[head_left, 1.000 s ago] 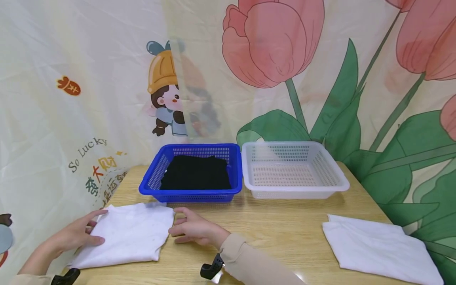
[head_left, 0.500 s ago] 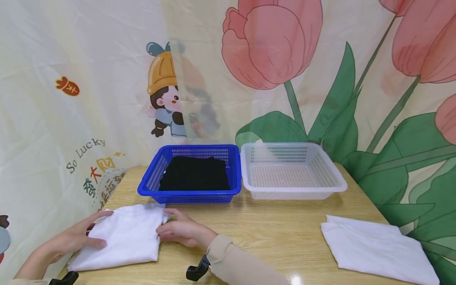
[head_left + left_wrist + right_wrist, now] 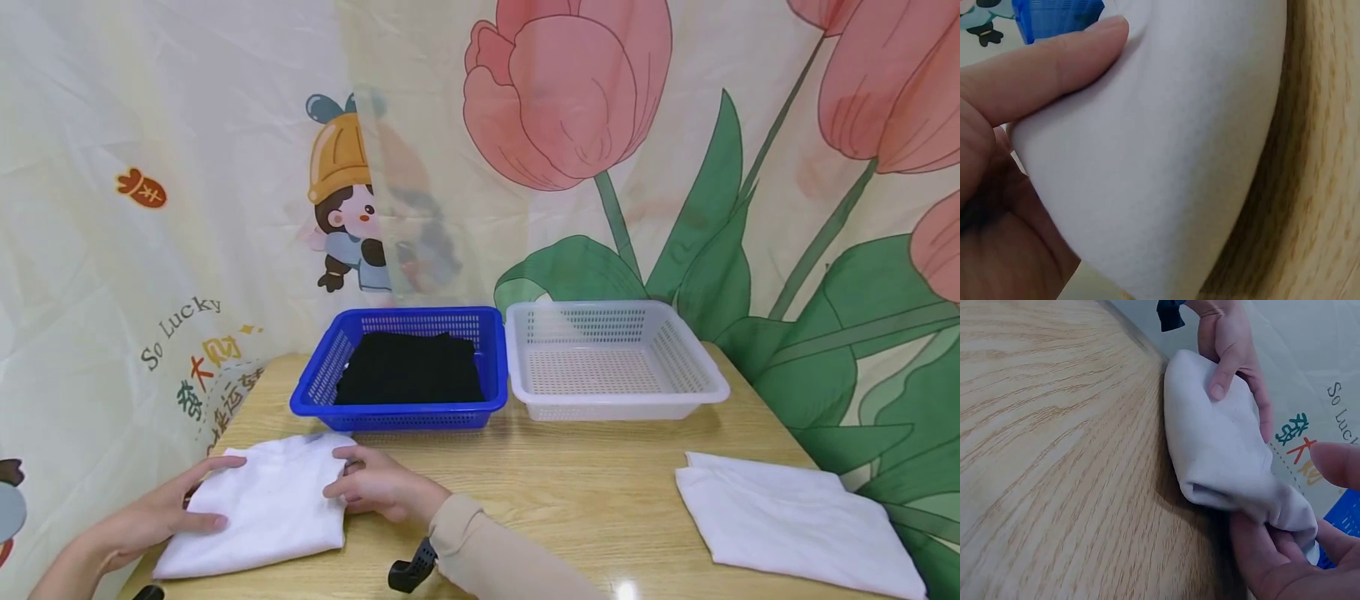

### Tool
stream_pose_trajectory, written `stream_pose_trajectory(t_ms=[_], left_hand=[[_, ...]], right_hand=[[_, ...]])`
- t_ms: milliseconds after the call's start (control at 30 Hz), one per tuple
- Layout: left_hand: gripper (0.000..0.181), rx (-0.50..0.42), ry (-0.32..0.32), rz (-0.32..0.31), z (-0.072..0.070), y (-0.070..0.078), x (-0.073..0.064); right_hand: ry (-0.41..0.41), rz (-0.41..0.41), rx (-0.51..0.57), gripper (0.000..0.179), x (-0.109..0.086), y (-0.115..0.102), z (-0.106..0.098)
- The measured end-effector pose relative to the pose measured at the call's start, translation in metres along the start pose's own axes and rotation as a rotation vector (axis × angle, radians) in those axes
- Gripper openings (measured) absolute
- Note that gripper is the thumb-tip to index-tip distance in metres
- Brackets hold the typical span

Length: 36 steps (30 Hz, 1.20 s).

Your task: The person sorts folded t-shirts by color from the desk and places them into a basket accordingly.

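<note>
Cloth (image 3: 258,504) could unfold near table's (image 3: 555,500) left edge if left hand's (image 3: 142,527) pinch slips; can't tell if right hand's (image 3: 386,485) clamped.

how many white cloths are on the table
2. The left cloth is between the left hand and right hand; the right cloth lies on the right of the table. More may hide under the black cloth.

1. Far side closed off by pale printed sheeting (image 3: 247,92); pink tulips (image 3: 573,92) printed at right, cartoon figure (image 3: 345,248) and "So Lucky" lettering (image 3: 182,327) at left.
2. Wood-grain table (image 3: 555,492) placed before it.
3. Small glare (image 3: 625,590) reflected on table's near part.
</note>
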State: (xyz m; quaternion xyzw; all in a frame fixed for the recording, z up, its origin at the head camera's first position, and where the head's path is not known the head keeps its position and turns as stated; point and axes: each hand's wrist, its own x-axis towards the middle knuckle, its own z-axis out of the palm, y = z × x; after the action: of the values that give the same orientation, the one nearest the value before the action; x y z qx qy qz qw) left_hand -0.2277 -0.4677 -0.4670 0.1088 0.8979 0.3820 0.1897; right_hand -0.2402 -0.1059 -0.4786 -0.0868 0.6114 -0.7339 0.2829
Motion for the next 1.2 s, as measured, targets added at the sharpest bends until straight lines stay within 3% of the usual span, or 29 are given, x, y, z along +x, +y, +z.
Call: stream_pose_trajectory(t_ms=[133,233,533,667,833,1033,1200], left_hand=[[0.079,-0.018,-0.022,0.013,0.003,0.000,0.001],[0.080,-0.018,-0.062,-0.016,0.006,0.007,0.004],[0.081,-0.053,-0.113,-0.022,0.017,0.029,0.013],[0.080,-0.121,-0.146,-0.027,0.028,0.040,0.016],[0.079,-0.132,-0.182,-0.034,0.045,0.057,0.025],[0.078,-0.149,-0.181,0.013,0.070,0.075,0.038],[0.077,-0.195,-0.165,0.067,0.092,0.092,0.050]], right_hand=[[-0.012,0.022,0.047,0.068,-0.002,-0.001,-0.004],[0.003,0.022,0.024,0.065,-0.002,0.000,-0.007],[0.113,-0.054,-0.285,0.061,-0.009,0.005,-0.016],[0.122,-0.099,-0.393,0.061,-0.014,0.002,-0.032],[0.100,-0.139,-0.505,0.061,-0.023,-0.007,-0.059],[0.079,-0.124,-0.526,0.060,-0.042,-0.014,-0.089],[0.092,-0.104,-0.461,0.063,-0.057,-0.012,-0.107]])
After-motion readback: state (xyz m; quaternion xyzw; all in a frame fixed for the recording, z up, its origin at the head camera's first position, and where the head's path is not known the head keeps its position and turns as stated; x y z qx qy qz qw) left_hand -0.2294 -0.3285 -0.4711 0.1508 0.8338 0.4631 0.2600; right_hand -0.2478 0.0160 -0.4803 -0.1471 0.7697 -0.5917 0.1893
